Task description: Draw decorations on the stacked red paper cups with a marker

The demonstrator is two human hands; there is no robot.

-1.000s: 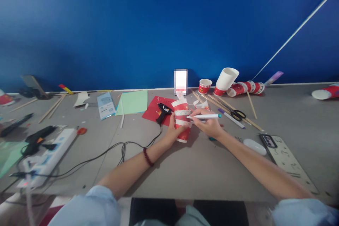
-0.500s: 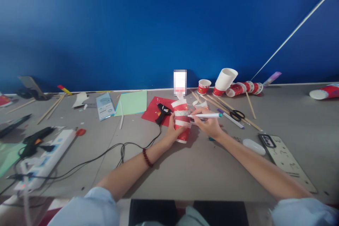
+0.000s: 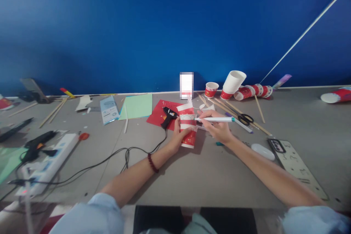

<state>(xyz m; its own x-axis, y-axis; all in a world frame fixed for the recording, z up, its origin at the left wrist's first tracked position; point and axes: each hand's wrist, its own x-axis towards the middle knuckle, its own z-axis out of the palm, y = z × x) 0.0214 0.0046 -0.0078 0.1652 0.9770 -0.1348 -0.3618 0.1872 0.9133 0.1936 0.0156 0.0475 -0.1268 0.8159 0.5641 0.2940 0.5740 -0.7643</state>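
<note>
Stacked red-and-white paper cups (image 3: 188, 139) stand slightly tilted over the grey table, with my left hand (image 3: 178, 137) wrapped round their lower left side. My right hand (image 3: 219, 128) grips a white marker (image 3: 219, 119) with a teal end. The marker lies nearly level, its tip at the right side of the cups' white band; whether it touches cannot be made out. Just left of the cups, a black hot glue gun (image 3: 169, 116) rests on red paper (image 3: 156, 114). White scraps and a second pen lie partly hidden behind my right hand.
Behind my right hand are black scissors (image 3: 245, 119), wooden sticks (image 3: 259, 126) and more paper cups (image 3: 233, 82). A phone (image 3: 297, 168) and a white mouse-shaped object (image 3: 262, 152) lie at right. At left are green paper (image 3: 138, 106), a power strip (image 3: 52, 164) and its cables.
My right hand and the marker have shifted slightly to the right. The cups have turned or tilted a little in my left hand, which stays in nearly the same place.
</note>
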